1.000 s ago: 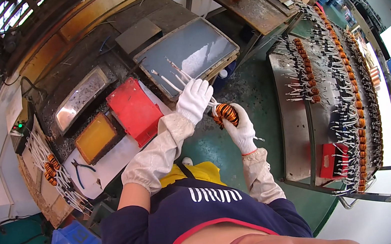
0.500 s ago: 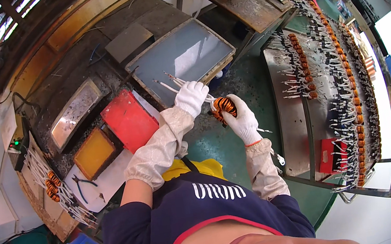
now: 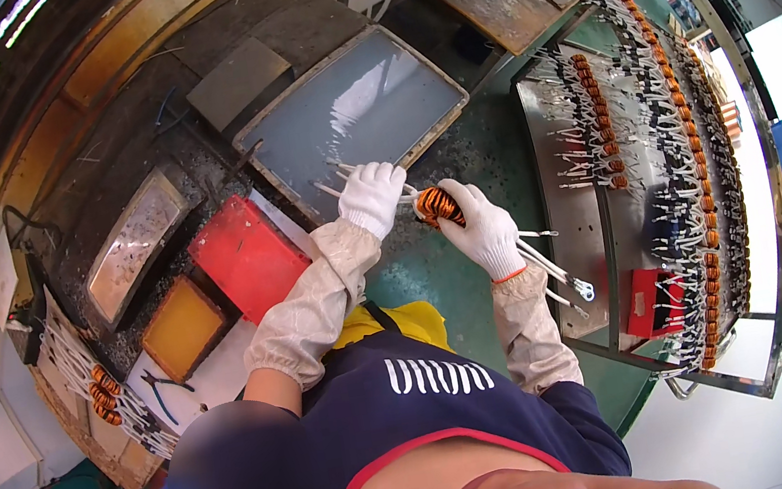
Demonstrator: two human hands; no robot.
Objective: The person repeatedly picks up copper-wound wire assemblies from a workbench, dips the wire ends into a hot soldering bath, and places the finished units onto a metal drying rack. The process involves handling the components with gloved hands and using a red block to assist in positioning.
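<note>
A ring-shaped coil of copper wire [image 3: 435,205] with white-sleeved leads is held between my two gloved hands. My right hand [image 3: 484,231], in a white glove, is wrapped round the coil's right side. My left hand [image 3: 372,199], gloved too, closes round the white leads on the coil's left. Their bare tips stick out past its fingers, over the near edge of a wide shallow tray [image 3: 272,176] with a grey surface inside. More white leads [image 3: 558,282] trail from under my right hand beside the wrist; part of the coil is hidden by the fingers.
A red block [image 3: 249,256], an amber block in a dark frame [image 3: 183,328] and pliers [image 3: 166,391] are on the bench at left. Coils with white leads [image 3: 102,397] lie at its end. A metal rack [image 3: 605,258] holding rows of coils stands at right.
The coil has tilted in my right hand, and its trailing leads now show more fully beside the wrist. My left hand has shifted slightly left and down with the leads.
</note>
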